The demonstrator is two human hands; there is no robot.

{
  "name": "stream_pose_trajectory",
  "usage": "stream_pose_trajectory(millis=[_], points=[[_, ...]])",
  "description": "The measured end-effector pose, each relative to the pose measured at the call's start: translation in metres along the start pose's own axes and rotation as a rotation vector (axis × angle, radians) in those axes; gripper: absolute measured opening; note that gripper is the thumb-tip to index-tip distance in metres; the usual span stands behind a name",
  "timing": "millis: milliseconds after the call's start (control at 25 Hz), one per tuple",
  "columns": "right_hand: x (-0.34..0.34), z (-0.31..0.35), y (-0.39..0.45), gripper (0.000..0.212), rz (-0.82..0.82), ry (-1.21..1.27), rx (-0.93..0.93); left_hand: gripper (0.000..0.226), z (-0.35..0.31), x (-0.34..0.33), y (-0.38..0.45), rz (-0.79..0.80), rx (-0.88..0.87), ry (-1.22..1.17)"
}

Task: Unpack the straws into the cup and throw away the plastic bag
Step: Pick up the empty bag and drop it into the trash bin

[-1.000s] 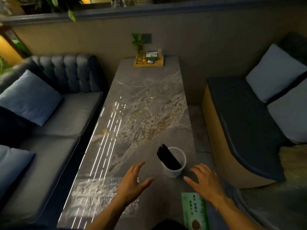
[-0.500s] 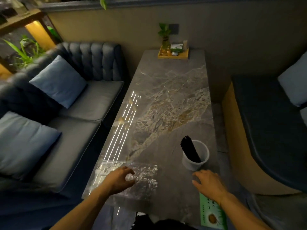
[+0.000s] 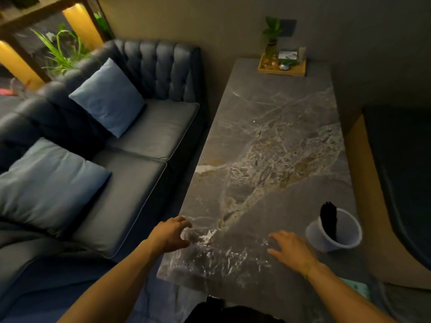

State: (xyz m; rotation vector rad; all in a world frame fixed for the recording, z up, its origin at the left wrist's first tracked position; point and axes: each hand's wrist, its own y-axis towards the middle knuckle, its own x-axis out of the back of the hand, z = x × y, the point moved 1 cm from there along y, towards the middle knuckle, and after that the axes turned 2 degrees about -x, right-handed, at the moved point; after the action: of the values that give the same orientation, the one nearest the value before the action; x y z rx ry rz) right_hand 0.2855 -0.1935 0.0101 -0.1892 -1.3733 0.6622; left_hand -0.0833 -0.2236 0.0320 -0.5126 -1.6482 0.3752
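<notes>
Dim lounge, marble table (image 3: 275, 136): black straws (image 3: 328, 220) already stand in the cup (image 3: 335, 231). Clear plastic bag (image 3: 224, 255) lies flat at the near edge. Left hand (image 3: 171, 234) curls fingers on its corner, right hand (image 3: 291, 249) spread flat, holding nothing. Next: bunch it up and bin it.

A dim room was seen. A long grey marble desk (image 3: 275, 136) was set against a beige wall (image 3: 221, 26). To its left a dark tufted sofa (image 3: 149, 127) was placed, with two blue cushions (image 3: 107, 96). A wooden tray (image 3: 282, 69) with a small plant (image 3: 271, 36) was kept at the desk's far end.
</notes>
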Motion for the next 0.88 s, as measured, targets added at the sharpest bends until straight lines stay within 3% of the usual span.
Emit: stream_pose_trajectory(millis=[200,360,480,720,800,880], points=[[-0.009,0.038,0.024,0.073,0.039,0.009,-0.129,0.076,0.018,-0.011,0.025,0.013,-0.062,0.028],[-0.021,0.047,0.027,0.077,0.034,0.002,-0.216,0.070,0.024,-0.024,0.035,0.005,-0.085,0.028],[-0.030,0.050,0.025,0.065,-0.021,0.010,-0.269,0.061,0.030,-0.031,0.039,-0.018,-0.094,0.040],[-0.039,0.051,0.018,0.020,-0.181,0.152,-0.326,0.036,0.040,-0.031,0.039,-0.099,-0.159,0.017],[-0.038,0.046,0.018,0.019,-0.213,0.329,-0.356,0.028,0.042,-0.026,0.039,-0.119,-0.174,0.001],[-0.032,0.043,0.015,0.018,-0.185,0.658,-0.402,0.023,0.042,-0.020,0.040,-0.122,-0.195,-0.009]])
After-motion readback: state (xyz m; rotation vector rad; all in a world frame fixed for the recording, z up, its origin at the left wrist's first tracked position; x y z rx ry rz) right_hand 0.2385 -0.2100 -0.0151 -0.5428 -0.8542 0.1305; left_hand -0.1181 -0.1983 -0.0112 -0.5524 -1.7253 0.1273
